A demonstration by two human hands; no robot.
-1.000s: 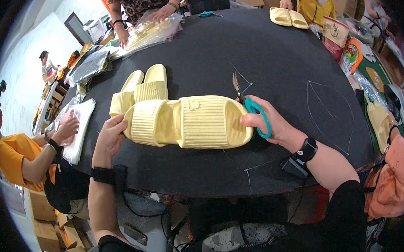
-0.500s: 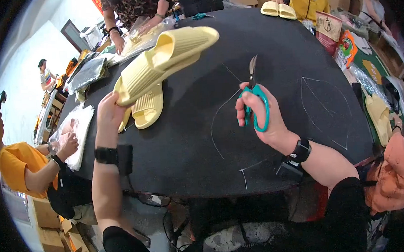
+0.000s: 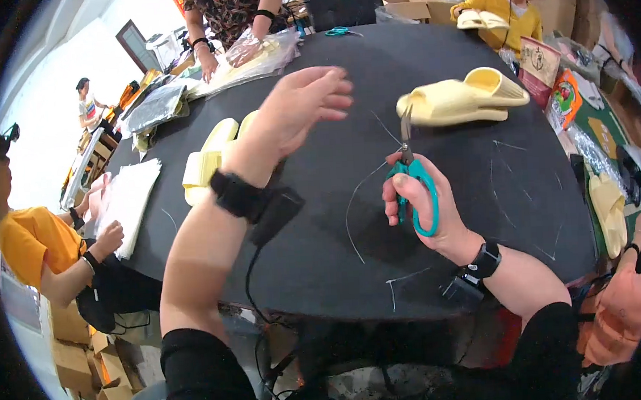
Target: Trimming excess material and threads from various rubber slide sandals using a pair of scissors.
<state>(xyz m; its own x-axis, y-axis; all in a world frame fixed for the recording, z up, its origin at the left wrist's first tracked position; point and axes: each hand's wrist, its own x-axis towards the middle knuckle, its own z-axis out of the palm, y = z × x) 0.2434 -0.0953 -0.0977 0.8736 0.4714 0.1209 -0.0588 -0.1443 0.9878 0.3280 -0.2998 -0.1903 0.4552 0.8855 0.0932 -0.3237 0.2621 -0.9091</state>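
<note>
My right hand [image 3: 440,201] grips teal-handled scissors [image 3: 427,207] with the blades pointing away from me. Reaching over the middle of the table, my left hand [image 3: 305,105] has its fingers stretched out and holds nothing. A joined pair of pale yellow slippers [image 3: 467,99], slightly blurred, is beyond the scissors; I cannot tell whether it rests on the table. The scissor tips overlap its near end in the picture. Another pair of yellow slippers [image 3: 201,168] lies on the left, partly hidden behind my left wrist. Thin white threads [image 3: 348,221] lie scattered around my right hand.
The round table has a black top [image 3: 310,273]. White plastic bags [image 3: 138,202] lie at the left edge beside a seated person. Across the table, another person's hands press a clear bag [image 3: 252,64]. More teal scissors [image 3: 339,32] lie at the far edge. A cable hangs from my left wrist.
My left hand has let go of the yellow slippers and is now open. That pair has moved from the left to the far right. My right hand keeps the scissors.
</note>
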